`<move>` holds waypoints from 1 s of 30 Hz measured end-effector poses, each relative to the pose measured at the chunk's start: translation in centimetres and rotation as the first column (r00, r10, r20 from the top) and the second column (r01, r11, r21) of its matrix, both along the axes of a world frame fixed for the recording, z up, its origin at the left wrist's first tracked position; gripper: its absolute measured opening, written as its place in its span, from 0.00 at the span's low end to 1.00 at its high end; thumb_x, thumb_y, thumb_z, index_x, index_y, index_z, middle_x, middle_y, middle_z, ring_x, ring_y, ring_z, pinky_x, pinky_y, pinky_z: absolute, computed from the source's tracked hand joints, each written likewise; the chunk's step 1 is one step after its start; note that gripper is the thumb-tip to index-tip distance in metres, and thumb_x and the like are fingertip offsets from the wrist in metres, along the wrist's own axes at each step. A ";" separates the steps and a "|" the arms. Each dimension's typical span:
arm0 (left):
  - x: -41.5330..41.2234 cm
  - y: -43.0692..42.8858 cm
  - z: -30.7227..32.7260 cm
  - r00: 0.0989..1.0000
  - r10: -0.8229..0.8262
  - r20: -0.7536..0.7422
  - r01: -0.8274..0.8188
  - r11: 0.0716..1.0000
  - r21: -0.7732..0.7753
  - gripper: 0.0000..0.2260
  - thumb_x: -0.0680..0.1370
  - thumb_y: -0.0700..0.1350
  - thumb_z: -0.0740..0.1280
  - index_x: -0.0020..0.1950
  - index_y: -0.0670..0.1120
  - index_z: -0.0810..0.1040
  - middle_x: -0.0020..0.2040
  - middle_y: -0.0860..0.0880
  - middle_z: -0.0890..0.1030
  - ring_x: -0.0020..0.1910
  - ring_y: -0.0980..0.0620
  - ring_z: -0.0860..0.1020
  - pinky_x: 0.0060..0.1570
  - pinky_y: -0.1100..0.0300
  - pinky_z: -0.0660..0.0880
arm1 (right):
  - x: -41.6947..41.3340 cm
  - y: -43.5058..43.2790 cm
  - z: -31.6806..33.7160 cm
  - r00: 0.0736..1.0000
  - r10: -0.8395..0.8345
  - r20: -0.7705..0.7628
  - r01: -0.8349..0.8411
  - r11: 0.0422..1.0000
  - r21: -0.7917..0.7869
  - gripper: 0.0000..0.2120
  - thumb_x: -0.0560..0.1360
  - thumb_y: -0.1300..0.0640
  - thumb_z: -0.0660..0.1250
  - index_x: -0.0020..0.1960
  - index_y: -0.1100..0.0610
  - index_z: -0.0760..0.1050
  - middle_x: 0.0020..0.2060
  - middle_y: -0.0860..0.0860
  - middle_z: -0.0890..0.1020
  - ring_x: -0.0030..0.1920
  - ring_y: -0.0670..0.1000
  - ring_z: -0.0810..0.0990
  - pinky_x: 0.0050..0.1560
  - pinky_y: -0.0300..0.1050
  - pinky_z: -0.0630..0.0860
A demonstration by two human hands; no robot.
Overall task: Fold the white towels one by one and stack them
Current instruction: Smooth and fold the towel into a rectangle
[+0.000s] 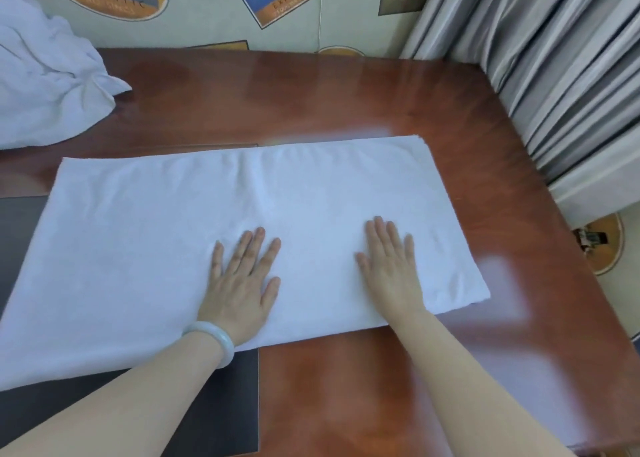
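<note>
My left hand (239, 280) and right hand (391, 266) lie flat on the white towel (138, 248), fingers straight and spread, gripping nothing. The towel stretches out under my palms and well past my fingertips, across the wooden table (346, 103). A pale bangle (214, 335) circles my left wrist. Far beyond my left fingers sits a crumpled towel pile (45, 75); grey curtains (554, 75) hang beyond my right fingers.

My view was bright and slightly blurred; pale glare lay on the table (346, 92) beside the curtain (554, 75); edges bowed.
</note>
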State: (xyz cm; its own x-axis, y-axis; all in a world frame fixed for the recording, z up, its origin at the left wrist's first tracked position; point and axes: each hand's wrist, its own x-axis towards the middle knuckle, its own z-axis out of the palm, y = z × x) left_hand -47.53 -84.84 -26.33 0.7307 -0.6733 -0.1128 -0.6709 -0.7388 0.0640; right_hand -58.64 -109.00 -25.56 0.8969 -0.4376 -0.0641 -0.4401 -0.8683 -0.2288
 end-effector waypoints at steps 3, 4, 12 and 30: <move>0.0 -0.1 0.1 1.000 0.010 0.002 -0.010 1.000 0.016 0.28 0.80 0.58 0.43 0.81 0.54 0.49 0.81 0.51 0.47 0.80 0.53 0.45 0.76 0.40 0.45 | -4.0 -4.8 -1.0 0.994 -0.110 -0.014 0.109 0.992 -0.071 0.30 0.82 0.43 0.47 0.80 0.54 0.55 0.79 0.53 0.57 0.79 0.56 0.54 0.78 0.59 0.48; 0.0 -0.1 0.1 1.000 0.013 -0.001 -0.013 1.000 0.015 0.28 0.80 0.58 0.43 0.81 0.54 0.49 0.81 0.51 0.47 0.80 0.53 0.45 0.76 0.40 0.44 | -5.6 -6.3 -1.0 0.988 -0.154 -0.025 0.152 0.985 -0.086 0.30 0.81 0.42 0.46 0.80 0.55 0.55 0.79 0.54 0.58 0.79 0.56 0.55 0.78 0.59 0.50; 0.0 0.0 0.1 1.000 0.011 -0.024 -0.011 1.000 0.000 0.28 0.80 0.57 0.45 0.81 0.53 0.52 0.81 0.51 0.49 0.80 0.52 0.47 0.76 0.39 0.47 | -6.9 -7.9 0.7 0.959 -0.281 0.045 0.284 0.950 -0.131 0.34 0.82 0.42 0.45 0.77 0.66 0.57 0.76 0.61 0.61 0.77 0.62 0.57 0.76 0.63 0.52; -0.2 -0.2 0.4 0.999 0.007 -0.050 -0.007 1.000 -0.003 0.28 0.80 0.57 0.42 0.81 0.53 0.48 0.81 0.50 0.45 0.80 0.51 0.43 0.75 0.38 0.45 | 3.9 5.3 0.6 0.956 0.264 0.129 -0.266 0.964 -0.001 0.28 0.83 0.52 0.56 0.80 0.59 0.54 0.79 0.56 0.53 0.79 0.56 0.49 0.78 0.57 0.45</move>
